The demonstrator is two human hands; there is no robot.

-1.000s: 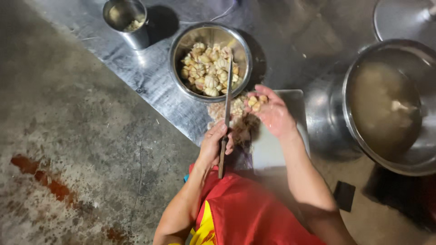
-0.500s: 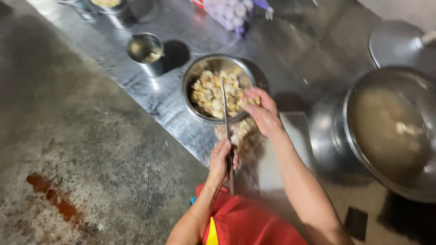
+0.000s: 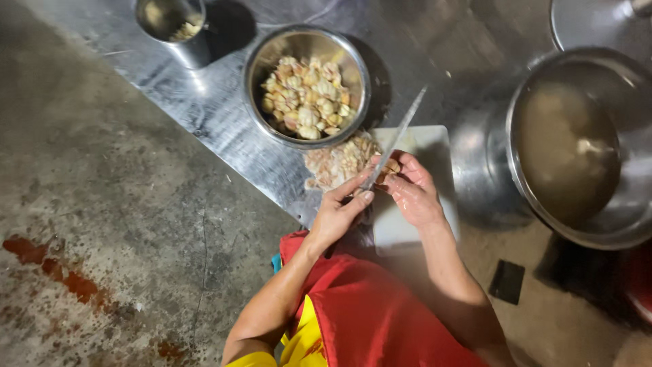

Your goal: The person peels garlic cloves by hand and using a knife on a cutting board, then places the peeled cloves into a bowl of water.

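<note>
My left hand (image 3: 336, 216) grips the handle of a long knife (image 3: 401, 129), whose blade points up and to the right. My right hand (image 3: 415, 194) pinches a small garlic clove (image 3: 390, 167) against the blade, over a white cutting board (image 3: 424, 139). A pile of pale garlic skins (image 3: 336, 163) lies on the board's left end. Just beyond it stands a steel bowl (image 3: 255, 71) filled with peeled garlic cloves (image 3: 305, 98).
A large steel pot (image 3: 631, 224) of cloudy liquid stands at the right, with a metal lid (image 3: 584, 24) behind it. A small steel cup (image 3: 193, 47) sits at the top left on the metal tabletop (image 3: 224, 129). Stained concrete floor (image 3: 102, 224) lies to the left, and a small black object (image 3: 506, 280) lies on the floor near the pot.
My right hand drew back from the bowl to the cutting board and now holds a clove at the blade. The knife tilted from upright toward the right.
</note>
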